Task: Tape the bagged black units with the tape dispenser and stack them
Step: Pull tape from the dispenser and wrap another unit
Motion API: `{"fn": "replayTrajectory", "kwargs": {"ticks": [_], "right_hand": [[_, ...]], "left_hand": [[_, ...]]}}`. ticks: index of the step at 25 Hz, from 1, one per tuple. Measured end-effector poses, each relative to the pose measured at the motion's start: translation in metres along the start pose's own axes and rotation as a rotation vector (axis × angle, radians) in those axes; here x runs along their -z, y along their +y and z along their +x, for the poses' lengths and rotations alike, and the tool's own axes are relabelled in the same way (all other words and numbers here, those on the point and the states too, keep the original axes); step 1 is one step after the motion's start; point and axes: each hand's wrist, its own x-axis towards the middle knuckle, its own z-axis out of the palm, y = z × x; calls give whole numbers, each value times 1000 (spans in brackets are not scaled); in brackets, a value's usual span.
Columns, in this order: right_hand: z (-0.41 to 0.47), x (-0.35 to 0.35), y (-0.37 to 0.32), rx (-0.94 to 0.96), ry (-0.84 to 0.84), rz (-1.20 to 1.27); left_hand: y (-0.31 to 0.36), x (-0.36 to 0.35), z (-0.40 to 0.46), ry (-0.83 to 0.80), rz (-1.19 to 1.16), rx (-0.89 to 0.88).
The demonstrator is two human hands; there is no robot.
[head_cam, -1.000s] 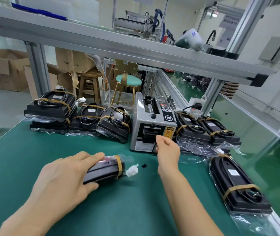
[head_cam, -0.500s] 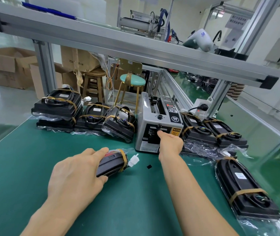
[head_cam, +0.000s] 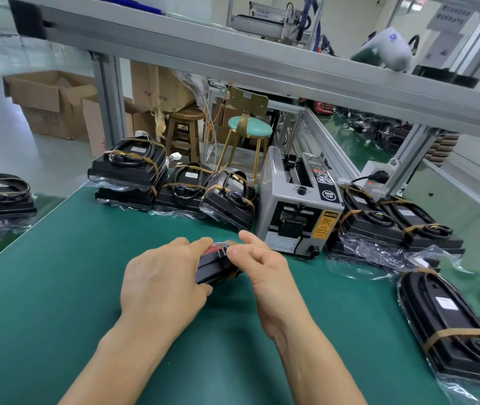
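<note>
Mid-table on the green mat (head_cam: 57, 287), my left hand (head_cam: 160, 287) gripped a small black plastic-bagged unit (head_cam: 215, 266), fingers curled over its near end. My right hand (head_cam: 265, 270) touched its far end, thumb and forefinger pinched there; whether tape was between them I could not tell. The grey boxy tape dispenser (head_cam: 297, 211) stood just behind, toward the far edge. Taped black units (head_cam: 129, 173) were stacked at the far left corner.

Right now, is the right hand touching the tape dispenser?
No, the right hand is at the black unit held by the left hand, apart from the tape dispenser.
</note>
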Motion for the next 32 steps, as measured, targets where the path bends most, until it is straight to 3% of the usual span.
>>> {"fn": "replayTrajectory", "kwargs": {"ticks": [11, 25, 32], "right_hand": [[5, -3, 8, 26, 18, 5], [7, -10, 8, 157, 199, -306], [11, -12, 14, 30, 205, 15]], "left_hand": [[3, -1, -3, 17, -4, -10], [5, 2, -5, -7, 24, -3], [6, 2, -5, -7, 33, -3]]}}
